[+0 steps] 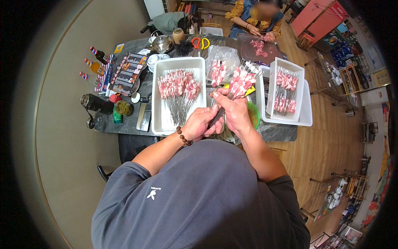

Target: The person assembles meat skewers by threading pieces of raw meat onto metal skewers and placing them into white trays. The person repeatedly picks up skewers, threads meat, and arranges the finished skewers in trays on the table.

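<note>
A bundle of raw meat skewers (pixel 241 81) is gripped between both hands, meat ends pointing away from me. My left hand (pixel 200 124) holds the lower ends of the metal sticks. Higher up, just below the meat, my right hand (pixel 233 110) wraps around the same bundle. A few more meat skewers (pixel 218 73) lie beyond the hands, by a clear plastic bag (pixel 224 51). To the left, a white plastic tray (pixel 157 119) holds a fanned pile of meat skewers (pixel 179 85). A green bowl (pixel 255 113) is partly hidden behind my right hand.
At right, a smaller white tray (pixel 271 93) of skewers rests in a larger white tray (pixel 306 102). Across the dark table (pixel 283 132), a person (pixel 255 23) handles meat over a tray (pixel 275 56). A thermos (pixel 98 104), glass jar (pixel 123 107), menu (pixel 128 73) and kettle (pixel 162 43) stand left.
</note>
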Demonstrator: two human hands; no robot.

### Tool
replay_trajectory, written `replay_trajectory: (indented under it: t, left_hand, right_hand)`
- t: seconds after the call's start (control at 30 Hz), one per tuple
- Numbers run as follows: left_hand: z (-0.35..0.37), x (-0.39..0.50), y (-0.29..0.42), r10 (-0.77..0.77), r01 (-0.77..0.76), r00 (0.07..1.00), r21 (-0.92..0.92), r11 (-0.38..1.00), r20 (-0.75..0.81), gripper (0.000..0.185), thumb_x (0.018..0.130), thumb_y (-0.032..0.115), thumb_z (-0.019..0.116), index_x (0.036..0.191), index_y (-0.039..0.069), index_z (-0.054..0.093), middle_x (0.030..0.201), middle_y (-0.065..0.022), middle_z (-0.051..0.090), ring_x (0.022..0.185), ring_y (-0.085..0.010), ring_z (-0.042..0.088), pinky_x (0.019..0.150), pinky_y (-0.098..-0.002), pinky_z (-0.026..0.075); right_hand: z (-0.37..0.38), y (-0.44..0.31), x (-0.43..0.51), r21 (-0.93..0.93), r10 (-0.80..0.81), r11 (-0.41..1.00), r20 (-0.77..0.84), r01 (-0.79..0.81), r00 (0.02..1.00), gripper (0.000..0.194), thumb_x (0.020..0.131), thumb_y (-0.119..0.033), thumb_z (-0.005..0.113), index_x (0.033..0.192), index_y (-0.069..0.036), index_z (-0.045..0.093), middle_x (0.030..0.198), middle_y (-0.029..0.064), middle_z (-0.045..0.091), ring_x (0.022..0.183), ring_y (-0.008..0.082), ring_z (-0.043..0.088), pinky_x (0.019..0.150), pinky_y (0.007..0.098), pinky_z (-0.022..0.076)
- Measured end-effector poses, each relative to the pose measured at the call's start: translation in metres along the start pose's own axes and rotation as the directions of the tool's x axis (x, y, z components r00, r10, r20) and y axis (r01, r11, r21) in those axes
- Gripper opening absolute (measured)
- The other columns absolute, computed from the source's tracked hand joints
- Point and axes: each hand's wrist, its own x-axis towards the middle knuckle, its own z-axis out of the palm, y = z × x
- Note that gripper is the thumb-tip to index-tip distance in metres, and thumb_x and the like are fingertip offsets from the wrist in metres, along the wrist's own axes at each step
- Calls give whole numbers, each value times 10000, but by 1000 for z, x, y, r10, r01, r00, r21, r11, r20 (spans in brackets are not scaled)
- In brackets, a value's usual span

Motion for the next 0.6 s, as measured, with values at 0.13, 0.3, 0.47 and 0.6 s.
replay_trajectory:
  t: [0.13, 0.3, 0.47, 0.6]
  left_hand:
    - [-5, -5, 2, 8, -7, 999, 10, 1000, -42, 558, 1116, 453, 388, 955, -3, 667, 692, -122, 667, 417, -97, 382, 414, -257, 277]
    - [-17, -8, 0, 45, -46, 996, -12, 999, -72, 581, 1108, 494, 401, 946, -2, 658, 690, -78, 654, 433, -94, 398, 412, -261, 284]
    - [-32, -5, -21, 108, -130, 976, -103, 986, -190, 518, 1117, 431, 427, 897, 12, 637, 681, -86, 630, 474, -136, 517, 419, -271, 353]
    - [-66, 2, -38, 130, -97, 903, 101, 990, -410, 566, 1105, 487, 409, 925, -7, 617, 716, -94, 665, 490, -155, 598, 457, -289, 472]
  right_hand:
    - [9, 7, 6, 19, -83, 996, -16, 83, 996, 169, 950, -114, 727, 1023, 21, 659, 818, 74, 676, 609, 140, 617, 549, 280, 506]
    - [14, 26, 9, 62, 44, 997, -18, -43, 999, 199, 999, -209, 675, 994, -10, 670, 788, 67, 662, 505, 120, 557, 443, 267, 465]
    - [24, 54, 12, -164, 122, 979, -17, -123, 992, 398, 1086, -352, 531, 1007, 19, 652, 693, 75, 622, 419, 128, 491, 371, 284, 461]
    - [17, 60, 23, -142, 1, 989, -212, -32, 977, 470, 1109, -374, 471, 976, 60, 592, 797, 138, 649, 525, 173, 626, 453, 315, 523]
